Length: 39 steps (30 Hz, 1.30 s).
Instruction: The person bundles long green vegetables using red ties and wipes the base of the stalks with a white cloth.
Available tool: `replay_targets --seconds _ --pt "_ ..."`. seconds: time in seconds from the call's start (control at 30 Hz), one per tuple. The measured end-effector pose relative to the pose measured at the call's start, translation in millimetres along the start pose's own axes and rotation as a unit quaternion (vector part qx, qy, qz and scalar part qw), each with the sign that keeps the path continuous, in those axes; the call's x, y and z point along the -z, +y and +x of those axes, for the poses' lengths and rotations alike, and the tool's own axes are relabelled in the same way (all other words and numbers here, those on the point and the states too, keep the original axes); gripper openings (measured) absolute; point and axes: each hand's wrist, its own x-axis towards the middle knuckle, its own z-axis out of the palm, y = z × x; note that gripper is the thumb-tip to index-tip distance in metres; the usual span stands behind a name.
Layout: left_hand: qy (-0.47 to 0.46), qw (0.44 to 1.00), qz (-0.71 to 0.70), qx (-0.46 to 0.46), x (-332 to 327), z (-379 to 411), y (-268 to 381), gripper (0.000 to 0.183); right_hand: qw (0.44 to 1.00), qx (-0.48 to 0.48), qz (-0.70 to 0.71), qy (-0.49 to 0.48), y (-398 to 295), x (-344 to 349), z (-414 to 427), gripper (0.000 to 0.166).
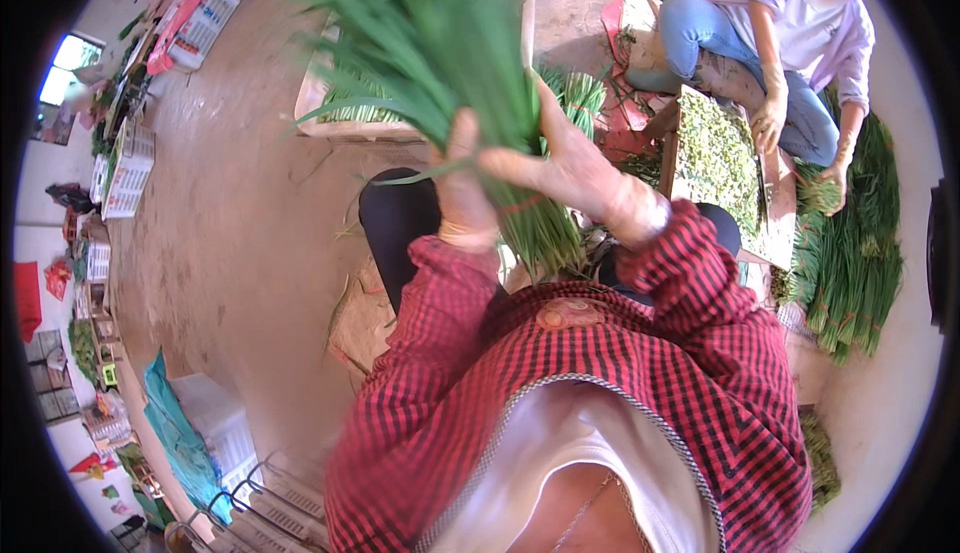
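Observation:
A large bundle of green chives [457, 42] is held up in front of me, leaves pointing away and cut stems towards my lap. My left hand [466, 185] grips its near left side. Thumb and fingers of my right hand [574, 170] wrap it from the right. Around the stems, just below my hands, runs a red band [521, 204]. The leaf ends and my left hand are blurred. Beyond the bundle stands a pale-rimmed crate [360, 129] with more chives inside, partly hidden by the leaves.
At right, a gloved co-worker [795, 35] holds a chive bundle [819, 191] beside a wooden tray [784, 215] of chopped trimmings [712, 151]. Banded chives [855, 275] lie along the wall. White plastic crates [131, 166] line the left side; a teal sheet [176, 425] drapes near another crate.

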Motion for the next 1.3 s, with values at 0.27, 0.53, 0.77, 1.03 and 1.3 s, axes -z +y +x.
replay_targets --seconds 0.27,0.53,0.77,1.03,1.3 --pt "-0.041 0.97 -0.205 0.121 -28.0 -13.9 0.8 0.048 0.9 -0.091 0.295 0.307 41.0 57.5 10.0 0.022" --pt "-0.005 0.988 -0.103 0.114 -28.4 -8.5 -6.7 0.045 0.91 -0.072 0.377 0.157 103.4 89.1 -34.5 0.068" --pt "-0.062 0.977 -0.012 0.203 -53.3 26.8 4.2 0.05 0.915 -0.268 0.299 0.046 86.9 16.8 -91.0 0.114" --pt "-0.044 0.909 0.037 0.413 32.4 5.5 -53.5 0.055 0.841 -0.271 0.466 0.043 79.3 43.3 -98.6 0.065" --pt "-0.245 0.866 -0.278 0.336 27.7 16.8 -51.9 0.082 0.956 -0.248 0.136 -0.084 76.1 41.5 -85.9 0.057"
